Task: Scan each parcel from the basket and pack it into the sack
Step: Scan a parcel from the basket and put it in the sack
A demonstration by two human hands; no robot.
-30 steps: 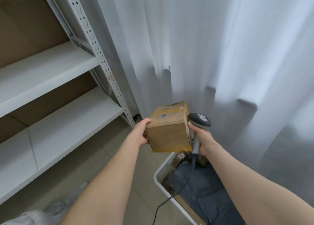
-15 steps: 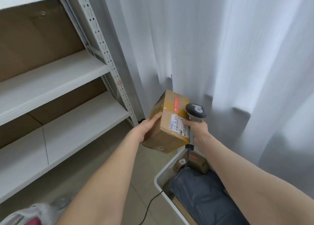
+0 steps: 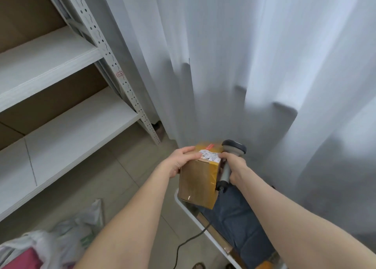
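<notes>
Parcel (image 3: 198,184) hangs long-axis down between the hands, the left hand (image 3: 180,161) curled over its top edge and the right hand (image 3: 234,165) gripping the scanner (image 3: 234,146) beside its label (image 3: 209,156), above the basket (image 3: 183,202), with the sack (image 3: 67,234) low on the left-arm side.

The parcel (image 3: 198,184) hangs over the basket (image 3: 188,210), sack (image 3: 67,234) leftward.
</notes>
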